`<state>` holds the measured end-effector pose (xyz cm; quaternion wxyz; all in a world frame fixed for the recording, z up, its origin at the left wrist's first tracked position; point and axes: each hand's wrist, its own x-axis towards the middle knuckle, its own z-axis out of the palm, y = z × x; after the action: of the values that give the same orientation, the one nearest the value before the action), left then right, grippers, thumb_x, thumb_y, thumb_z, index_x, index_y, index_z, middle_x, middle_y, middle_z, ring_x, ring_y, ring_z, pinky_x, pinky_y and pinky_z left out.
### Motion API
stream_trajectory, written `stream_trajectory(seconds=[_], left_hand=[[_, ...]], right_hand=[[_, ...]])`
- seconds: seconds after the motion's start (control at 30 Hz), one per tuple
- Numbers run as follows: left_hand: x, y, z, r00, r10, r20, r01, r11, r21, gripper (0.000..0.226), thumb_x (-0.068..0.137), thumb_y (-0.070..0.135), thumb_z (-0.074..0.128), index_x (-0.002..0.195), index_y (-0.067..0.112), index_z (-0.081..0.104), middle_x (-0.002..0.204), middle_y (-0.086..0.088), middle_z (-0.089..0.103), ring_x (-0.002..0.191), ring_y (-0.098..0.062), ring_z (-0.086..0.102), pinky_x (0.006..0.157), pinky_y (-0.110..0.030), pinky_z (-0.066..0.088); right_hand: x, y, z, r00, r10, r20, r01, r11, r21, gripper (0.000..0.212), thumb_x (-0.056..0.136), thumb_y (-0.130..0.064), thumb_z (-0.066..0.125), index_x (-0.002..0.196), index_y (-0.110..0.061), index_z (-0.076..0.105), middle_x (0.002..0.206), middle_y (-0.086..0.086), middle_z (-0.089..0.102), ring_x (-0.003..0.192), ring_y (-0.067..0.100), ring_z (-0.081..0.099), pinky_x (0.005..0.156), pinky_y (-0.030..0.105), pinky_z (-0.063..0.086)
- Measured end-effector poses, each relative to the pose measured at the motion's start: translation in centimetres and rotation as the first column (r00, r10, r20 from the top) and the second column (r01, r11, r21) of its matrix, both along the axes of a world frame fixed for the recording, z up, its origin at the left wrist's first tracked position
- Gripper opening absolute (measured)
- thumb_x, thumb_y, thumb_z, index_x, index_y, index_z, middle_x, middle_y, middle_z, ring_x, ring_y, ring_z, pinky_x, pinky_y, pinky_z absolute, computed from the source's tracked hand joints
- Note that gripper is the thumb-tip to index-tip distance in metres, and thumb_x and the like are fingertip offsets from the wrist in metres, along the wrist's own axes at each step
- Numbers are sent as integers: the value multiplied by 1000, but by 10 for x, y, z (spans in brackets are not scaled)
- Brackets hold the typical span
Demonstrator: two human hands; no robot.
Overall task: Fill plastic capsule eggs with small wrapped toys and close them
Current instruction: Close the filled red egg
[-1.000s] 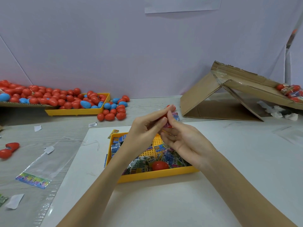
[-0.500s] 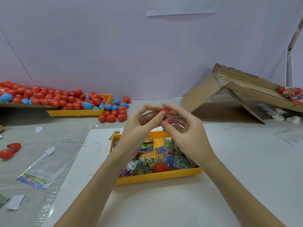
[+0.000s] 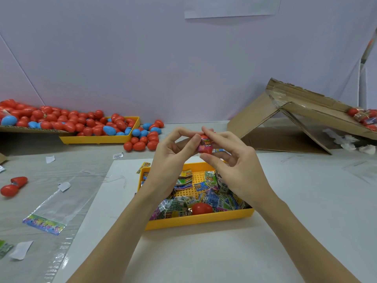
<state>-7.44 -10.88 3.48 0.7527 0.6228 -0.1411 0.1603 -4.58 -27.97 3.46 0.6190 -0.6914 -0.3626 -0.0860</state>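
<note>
Both hands meet above the near yellow tray (image 3: 195, 220). Between them is a red capsule egg (image 3: 205, 150) with a pink wrapped toy (image 3: 206, 144) across its front. My left hand (image 3: 173, 158) pinches the egg and toy from the left with thumb and fingertips. My right hand (image 3: 234, 166) pinches them from the right and top. I cannot tell whether the egg is open or closed. The tray holds several wrapped toys (image 3: 179, 204) and one red egg (image 3: 202, 208).
A far yellow tray (image 3: 98, 139) and cardboard sheet at back left hold many red and blue eggs (image 3: 81, 123); more lie loose (image 3: 142, 139). Two red egg pieces (image 3: 13, 185) and a clear bag (image 3: 59, 205) sit left. A folded cardboard box (image 3: 295, 119) stands right.
Both hands rose a little over the tray and turned the egg. The fingers moved from pressing around it to a fingertip pinch, and the pink toy wrapper now faces me.
</note>
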Motion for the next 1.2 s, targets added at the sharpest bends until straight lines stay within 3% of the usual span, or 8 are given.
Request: stream_trajectory(seconds=[0.1, 0.2, 0.3, 0.5, 0.63, 0.8, 0.93, 1.2], left_hand=[[-1, -3, 0, 997, 76, -6, -76, 997, 18, 10, 100, 27, 66, 104, 19, 69, 104, -6, 78, 102, -20, 73, 90, -26, 56], [-1, -5, 1, 987, 157, 37, -159, 984, 79, 14, 99, 25, 68, 109, 14, 68, 106, -3, 78, 106, -20, 73, 90, -25, 56], [-2, -3, 4, 973, 219, 70, -228, 962, 148, 16, 95, 27, 72, 107, 16, 70, 101, 0, 78, 100, -17, 74, 85, -23, 57], [-3, -7, 0, 988, 157, -6, -157, 987, 34, 20, 96, 19, 69, 114, 14, 77, 113, 2, 79, 114, -12, 71, 92, -16, 53], [-2, -12, -3, 988, 152, -20, -152, 988, -23, 24, 99, 19, 64, 119, 11, 76, 117, 3, 77, 119, -10, 68, 95, -14, 50], [-4, -18, -3, 973, 230, 5, -230, 972, -42, 23, 101, 23, 63, 117, 16, 77, 113, 6, 78, 113, -6, 70, 91, -11, 50], [-4, -15, 1, 971, 238, 29, -237, 971, -32, 31, 101, 34, 60, 121, 18, 76, 116, 5, 77, 116, -9, 68, 96, -16, 50], [-4, -18, -3, 984, 177, 17, -176, 984, -39, 32, 93, 22, 72, 125, 21, 75, 121, 8, 76, 122, -5, 66, 94, -13, 50]], right_hand=[[0, 3, -2, 999, -40, -9, 40, 999, 34, 57, 91, -22, 73, 146, -15, 56, 124, -3, 67, 118, 16, 66, 97, 31, 58], [0, 6, -4, 996, -68, -50, 73, 990, 118, 37, 96, -13, 72, 130, -17, 59, 113, -6, 72, 111, 19, 70, 87, 37, 62], [0, 7, -6, 996, -80, -48, 84, 991, 102, 28, 98, -12, 69, 125, -17, 65, 112, -4, 73, 108, 18, 71, 84, 31, 63], [1, 8, -11, 987, -158, 11, 158, 986, 55, 29, 96, -11, 72, 124, -17, 71, 115, -4, 73, 108, 13, 69, 89, 22, 58], [-2, 9, -13, 979, -203, 31, 200, 976, 83, 34, 92, -17, 74, 125, -17, 73, 116, -5, 75, 107, 10, 72, 94, 24, 58], [-3, 8, -15, 989, -139, -44, 144, 976, 163, 36, 91, -12, 73, 126, -15, 73, 118, -6, 77, 112, 13, 72, 97, 33, 59], [-4, 9, -12, 994, -77, -79, 93, 971, 219, 34, 95, -3, 71, 128, -13, 72, 115, -7, 78, 111, 13, 73, 95, 24, 58], [-3, 5, -8, 992, -59, -111, 83, 971, 223, 32, 98, -6, 67, 129, -13, 70, 116, -1, 77, 111, 15, 73, 93, 23, 58]])
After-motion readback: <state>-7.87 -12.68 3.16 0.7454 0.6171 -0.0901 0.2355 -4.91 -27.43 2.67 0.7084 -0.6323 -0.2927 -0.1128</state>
